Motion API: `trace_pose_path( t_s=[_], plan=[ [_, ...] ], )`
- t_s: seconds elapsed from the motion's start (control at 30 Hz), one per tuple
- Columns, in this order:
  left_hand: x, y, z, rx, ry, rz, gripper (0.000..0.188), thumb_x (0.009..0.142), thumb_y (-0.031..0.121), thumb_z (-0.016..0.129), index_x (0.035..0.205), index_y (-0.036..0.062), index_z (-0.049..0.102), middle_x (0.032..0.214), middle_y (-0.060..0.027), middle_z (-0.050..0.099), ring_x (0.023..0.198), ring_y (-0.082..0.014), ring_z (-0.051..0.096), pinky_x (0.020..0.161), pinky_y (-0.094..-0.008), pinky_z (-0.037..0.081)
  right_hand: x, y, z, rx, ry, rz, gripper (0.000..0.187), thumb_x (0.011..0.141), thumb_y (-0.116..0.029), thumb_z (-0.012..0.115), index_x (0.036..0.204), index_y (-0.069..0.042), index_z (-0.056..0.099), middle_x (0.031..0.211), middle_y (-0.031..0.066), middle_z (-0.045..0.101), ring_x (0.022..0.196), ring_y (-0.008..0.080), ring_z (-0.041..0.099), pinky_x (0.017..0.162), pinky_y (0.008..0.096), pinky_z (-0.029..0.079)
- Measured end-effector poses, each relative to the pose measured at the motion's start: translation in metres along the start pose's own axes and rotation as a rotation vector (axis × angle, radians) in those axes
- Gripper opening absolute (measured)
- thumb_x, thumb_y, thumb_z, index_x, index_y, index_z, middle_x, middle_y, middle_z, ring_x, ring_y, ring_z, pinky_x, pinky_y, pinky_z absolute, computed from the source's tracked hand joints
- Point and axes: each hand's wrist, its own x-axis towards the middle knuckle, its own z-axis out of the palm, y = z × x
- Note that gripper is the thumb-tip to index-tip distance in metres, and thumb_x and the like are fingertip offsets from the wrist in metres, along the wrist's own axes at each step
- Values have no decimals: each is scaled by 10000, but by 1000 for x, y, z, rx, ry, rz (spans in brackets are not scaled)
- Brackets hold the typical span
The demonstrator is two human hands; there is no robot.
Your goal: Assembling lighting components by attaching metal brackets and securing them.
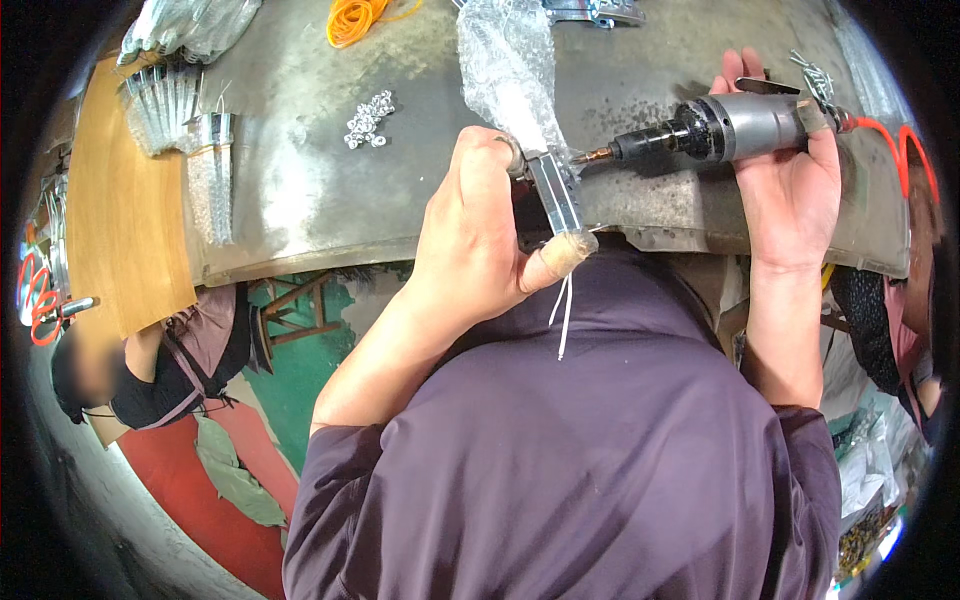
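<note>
My left hand (478,240) grips a narrow metal bracket (556,192) partly sheathed in a clear plastic bag (508,70), holding it at the near edge of the grey metal workbench (300,180). The thumb wears a tan tape wrap. My right hand (785,185) is closed around a grey pneumatic screwdriver (725,128) lying level, its bit tip (592,156) touching the bracket's right side. An orange coiled air hose (905,150) runs off the tool's back end.
A small heap of silver screws (367,120) lies mid-bench, orange rubber bands (352,20) behind it. Bagged metal parts (175,95) are stacked at the left by a wooden board (125,200). Another person (160,370) sits low at the left.
</note>
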Motion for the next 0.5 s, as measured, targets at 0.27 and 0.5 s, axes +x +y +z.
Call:
trace_pose_path(
  t_s=[0.27, 0.5],
  plan=[
    [2, 1, 1, 20, -33, -9, 727, 677, 487, 728, 990, -64, 371, 944, -217, 443, 772, -355, 504, 661, -395, 462, 0, -1, 2, 48, -56, 37, 513, 868, -44, 479, 1301, 110, 253, 1373, 258, 323, 1308, 387, 278, 1096, 533, 232],
    [5, 2, 6, 154, -31, 80, 787, 670, 503, 727, 999, -94, 334, 987, -282, 426, 797, -405, 511, 681, -425, 473, 2, 5, -2, 45, -68, -18, 453, 847, -48, 506, 1238, 116, 346, 1282, 245, 431, 1236, 353, 392, 1089, 521, 256]
  ],
)
